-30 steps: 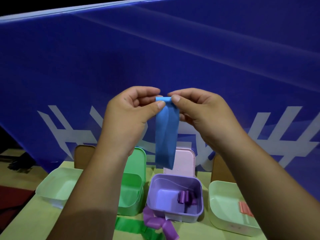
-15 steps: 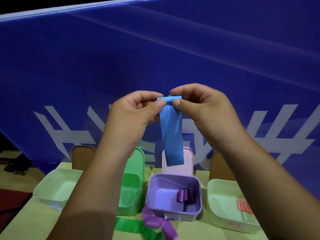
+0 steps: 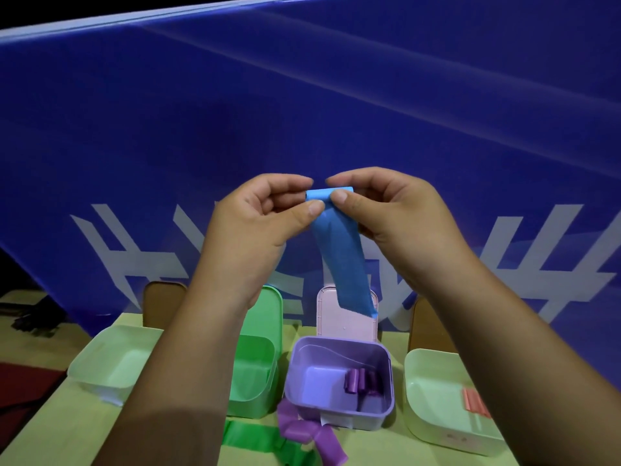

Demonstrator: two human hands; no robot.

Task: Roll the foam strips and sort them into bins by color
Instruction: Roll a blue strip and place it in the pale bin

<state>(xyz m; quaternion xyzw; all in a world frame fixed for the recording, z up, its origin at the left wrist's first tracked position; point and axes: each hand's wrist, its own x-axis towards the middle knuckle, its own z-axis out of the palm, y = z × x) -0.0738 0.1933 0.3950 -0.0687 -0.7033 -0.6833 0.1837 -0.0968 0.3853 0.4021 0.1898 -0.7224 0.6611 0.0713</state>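
A blue foam strip [image 3: 342, 260] hangs in the air above the bins, its top end curled into a small roll. My left hand [image 3: 255, 216] and my right hand [image 3: 389, 210] both pinch that roll between thumb and fingers. Below stand a pale green bin [image 3: 111, 358] at the left, a green bin [image 3: 255, 371], a purple bin [image 3: 339, 381] holding purple rolls [image 3: 361, 381], and a pale green bin [image 3: 440, 398] at the right holding a pink piece [image 3: 473, 400].
A loose green strip [image 3: 252, 435] and a loose purple strip [image 3: 309, 432] lie on the yellow-green table [image 3: 60, 418] in front of the bins. Green and pink lids stand upright behind the middle bins. A blue banner with white marks fills the background.
The top of the blue strip has been rolled further into a small cylinder. The hanging tail has swung to the right and grown shorter.
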